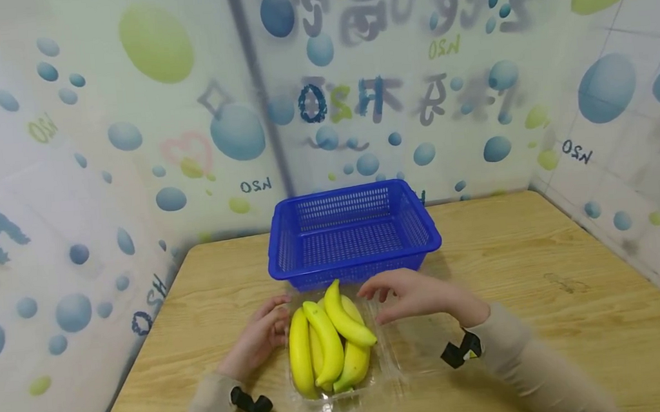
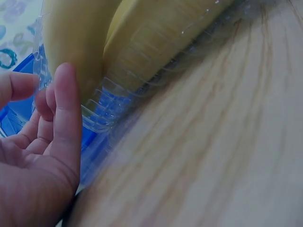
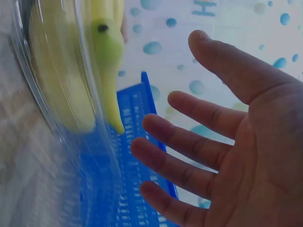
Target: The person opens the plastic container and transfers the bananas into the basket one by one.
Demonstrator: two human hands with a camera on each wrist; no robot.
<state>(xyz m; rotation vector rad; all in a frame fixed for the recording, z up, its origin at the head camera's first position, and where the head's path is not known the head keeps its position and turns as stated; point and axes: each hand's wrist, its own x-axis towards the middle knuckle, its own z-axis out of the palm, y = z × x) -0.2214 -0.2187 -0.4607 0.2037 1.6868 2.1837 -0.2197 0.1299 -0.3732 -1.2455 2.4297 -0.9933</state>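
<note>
Several yellow bananas point(image 1: 329, 348) lie in a see-through plastic box point(image 1: 380, 364) on the table. Its lid point(image 1: 425, 347) is folded out to the right. Beside the box's left wall is my left hand point(image 1: 259, 338), fingers loosely bent; in the left wrist view its fingertips point(image 2: 65, 78) are close to the plastic, and contact is hard to tell. My right hand point(image 1: 409, 293) hovers over the lid, right of the bananas. Its fingers point(image 3: 189, 127) are spread and hold nothing in the right wrist view. Behind the box stands a blue plastic basket point(image 1: 354, 262).
The wooden table point(image 1: 545, 279) reaches out on both sides of the box. Walls covered with a bubble-patterned sheet point(image 1: 322, 103) stand behind and beside the table. The basket sits near the back edge, by the wall.
</note>
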